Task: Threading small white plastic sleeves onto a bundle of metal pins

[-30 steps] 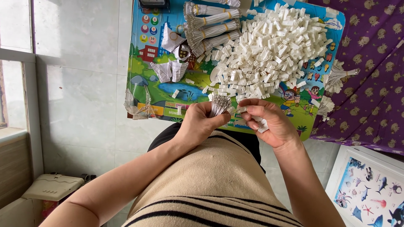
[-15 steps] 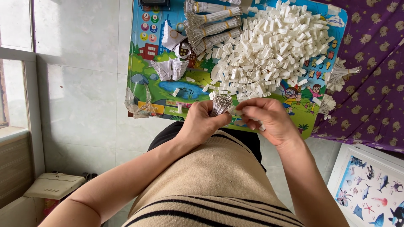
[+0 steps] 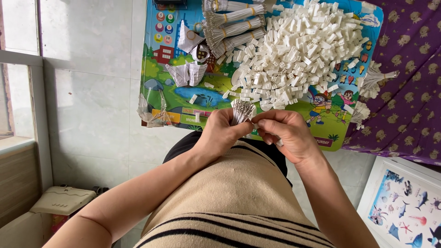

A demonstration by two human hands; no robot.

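Here, left hand (image 3: 220, 133) clenches one wire bundle (image 3: 242, 111); right hand (image 3: 287, 135) pinches one white connector (image 3: 279, 143).

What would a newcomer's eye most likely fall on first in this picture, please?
Probably the big heap of small white plastic connectors piled on the colourful cartoon board, upper right. Below it, the left hand grips a bundle of thin wires, with the right hand touching their tips. More banded wire bundles lie top centre.
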